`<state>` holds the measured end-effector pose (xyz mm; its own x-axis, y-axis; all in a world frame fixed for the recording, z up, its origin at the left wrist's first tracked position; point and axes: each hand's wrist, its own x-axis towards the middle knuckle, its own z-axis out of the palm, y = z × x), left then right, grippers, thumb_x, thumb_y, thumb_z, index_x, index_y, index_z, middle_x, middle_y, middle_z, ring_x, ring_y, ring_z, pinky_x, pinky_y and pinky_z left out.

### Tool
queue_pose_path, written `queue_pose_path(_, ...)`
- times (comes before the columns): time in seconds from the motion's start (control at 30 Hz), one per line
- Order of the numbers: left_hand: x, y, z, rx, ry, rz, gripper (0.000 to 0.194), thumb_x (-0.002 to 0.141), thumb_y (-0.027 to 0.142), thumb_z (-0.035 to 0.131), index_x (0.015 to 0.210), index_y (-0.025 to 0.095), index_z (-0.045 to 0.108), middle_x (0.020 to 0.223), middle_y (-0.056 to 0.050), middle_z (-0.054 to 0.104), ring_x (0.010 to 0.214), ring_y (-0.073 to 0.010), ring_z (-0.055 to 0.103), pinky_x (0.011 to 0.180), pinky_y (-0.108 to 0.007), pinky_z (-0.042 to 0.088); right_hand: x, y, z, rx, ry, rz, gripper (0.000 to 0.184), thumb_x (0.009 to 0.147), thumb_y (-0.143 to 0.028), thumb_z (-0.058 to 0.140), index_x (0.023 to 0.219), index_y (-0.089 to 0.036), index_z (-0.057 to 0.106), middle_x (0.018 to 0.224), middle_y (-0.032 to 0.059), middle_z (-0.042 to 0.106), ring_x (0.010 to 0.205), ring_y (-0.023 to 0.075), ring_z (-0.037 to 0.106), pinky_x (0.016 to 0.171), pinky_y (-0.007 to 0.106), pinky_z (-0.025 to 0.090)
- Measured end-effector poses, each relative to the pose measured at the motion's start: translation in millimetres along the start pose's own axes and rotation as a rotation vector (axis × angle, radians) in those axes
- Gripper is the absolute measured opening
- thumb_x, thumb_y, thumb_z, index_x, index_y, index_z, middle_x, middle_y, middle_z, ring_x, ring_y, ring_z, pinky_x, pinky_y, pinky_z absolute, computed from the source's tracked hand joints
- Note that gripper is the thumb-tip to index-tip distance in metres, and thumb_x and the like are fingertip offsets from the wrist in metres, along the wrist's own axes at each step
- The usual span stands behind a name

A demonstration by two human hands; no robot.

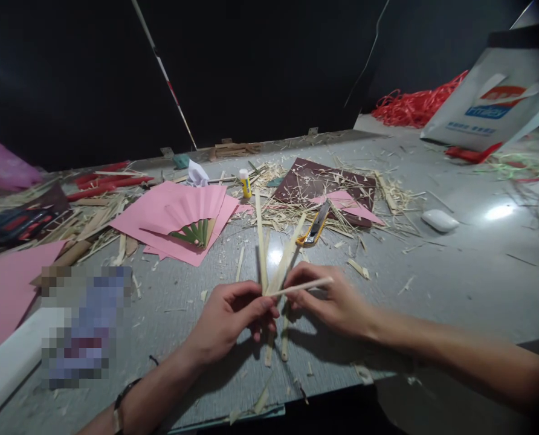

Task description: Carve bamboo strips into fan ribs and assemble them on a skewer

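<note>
Above the near part of the table, my left hand [228, 317] pinches the left end of a thin pale bamboo stick [306, 286] between thumb and fingers. My right hand [335, 300] is closed at the same stick's right part, its fingers bent around it. Flat bamboo strips [261, 238] lie crossed under and between both hands, their lower ends pointing at me. Whether the fingers also grip these strips is hidden. Just beyond the right hand rests a yellow utility knife [315, 226].
Pink paper sheets [133, 212] and a pink folding fan [192, 211] lie left of centre, near a glue stick [245, 183]. Shavings cover a dark brown board [303, 181]. At right are a white mouse-shaped object [440, 220], a white bag [487, 106] and red plastic strands [417, 104].
</note>
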<state>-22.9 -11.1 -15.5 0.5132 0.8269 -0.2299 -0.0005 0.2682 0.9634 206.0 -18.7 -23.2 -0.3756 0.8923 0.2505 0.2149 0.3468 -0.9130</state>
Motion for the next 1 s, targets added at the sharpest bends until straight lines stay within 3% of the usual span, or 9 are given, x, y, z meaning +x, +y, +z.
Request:
queue_pose_path(0.2, -5.3, 0.7, 4.1, 0.038, -0.040, -0.016, 0.021, 0.090, 0.035, 0.078, 0.087, 0.014, 0.078, 0.074, -0.008, 0.075, 0.059, -0.0123, 0.065, 0.052, -0.021, 0.052, 0.4, 0.2, 1.0, -0.033, -0.053, -0.023, 0.013, 0.099, -0.028, 0.072, 0.103, -0.016, 0.071, 0.092, 0.0062, 0.076, 0.080, 0.0174, 0.071, 0.073, 0.030, 0.059)
queue_pose_path(0.4, -4.8, -3.1, 3.6, 0.115, -0.064, -0.017, 0.024, 0.092, 0.039, 0.076, 0.094, 0.015, 0.076, 0.074, -0.006, 0.073, 0.061, -0.0141, 0.065, 0.053, -0.023, 0.050, -3.0, 3.4, 5.3, -0.044, -0.073, -0.084, 0.014, 0.096, -0.022, 0.071, 0.108, -0.016, 0.067, 0.095, 0.0068, 0.073, 0.077, 0.0165, 0.069, 0.071, 0.031, 0.059)
queue_pose_path(0.5, -5.8, -1.2, 3.1, 0.305, -0.071, 0.135, 0.023, 0.095, 0.037, 0.072, 0.092, 0.015, 0.078, 0.071, -0.003, 0.070, 0.061, -0.0132, 0.061, 0.054, -0.023, 0.045, -4.4, -0.6, 3.6, -0.025, -0.102, -0.134, 0.028, 0.091, -0.021, 0.073, 0.117, -0.016, 0.063, 0.097, 0.0067, 0.072, 0.078, 0.0169, 0.068, 0.070, 0.031, 0.059)
queue_pose_path(0.6, -8.0, 3.5, 3.6, 0.532, -0.054, 0.303, 0.027, 0.099, 0.034, 0.066, 0.082, 0.015, 0.076, 0.067, -0.002, 0.067, 0.061, -0.0131, 0.057, 0.058, -0.025, 0.041, -6.2, -7.8, -1.1, -0.015, -0.115, -0.141, 0.024, 0.091, -0.026, 0.069, 0.112, -0.016, 0.062, 0.090, 0.0058, 0.069, 0.072, 0.0168, 0.064, 0.064, 0.030, 0.056)
queue_pose_path(0.7, -9.5, 6.1, 4.6, 0.657, -0.061, 0.342, 0.030, 0.102, 0.034, 0.060, 0.083, 0.016, 0.075, 0.071, -0.002, 0.067, 0.064, -0.0144, 0.057, 0.062, -0.026, 0.042, -9.1, -10.1, -3.9, -0.035, -0.077, -0.151, 0.018, 0.091, -0.032, 0.069, 0.095, -0.019, 0.057, 0.074, -0.0002, 0.061, 0.060, 0.0142, 0.056, 0.054, 0.027, 0.048)
queue_pose_path(0.77, -9.4, 5.0, 4.8, 0.709, -0.073, 0.360, 0.032, 0.103, 0.034, 0.058, 0.081, 0.016, 0.072, 0.071, -0.002, 0.066, 0.064, -0.0140, 0.056, 0.061, -0.026, 0.040, -11.0, -8.6, -3.5, -0.091, -0.066, -0.196, 0.020, 0.090, -0.030, 0.071, 0.094, -0.021, 0.054, 0.071, -0.0019, 0.059, 0.058, 0.0135, 0.055, 0.051, 0.025, 0.044)
queue_pose_path(0.9, -8.1, 0.3, 3.4, 0.745, -0.082, 0.408, 0.029, 0.102, 0.031, 0.059, 0.080, 0.015, 0.068, 0.070, 0.001, 0.062, 0.064, -0.0124, 0.053, 0.061, -0.025, 0.038, -12.0, -6.9, 0.0, -0.191, -0.105, -0.337, 0.013, 0.097, -0.017, 0.062, 0.109, -0.018, 0.059, 0.083, 0.0034, 0.068, 0.068, 0.0148, 0.062, 0.060, 0.026, 0.050)
queue_pose_path(1.0, -8.3, -0.9, 1.7, 0.750, -0.093, 0.424, 0.020, 0.098, 0.028, 0.066, 0.083, 0.015, 0.068, 0.071, 0.001, 0.062, 0.064, -0.0119, 0.052, 0.061, -0.025, 0.038, -10.9, -9.0, 1.4, -0.155, -0.081, -0.324, 0.009, 0.101, -0.013, 0.057, 0.106, -0.016, 0.064, 0.085, 0.0058, 0.070, 0.072, 0.0152, 0.066, 0.065, 0.027, 0.053)
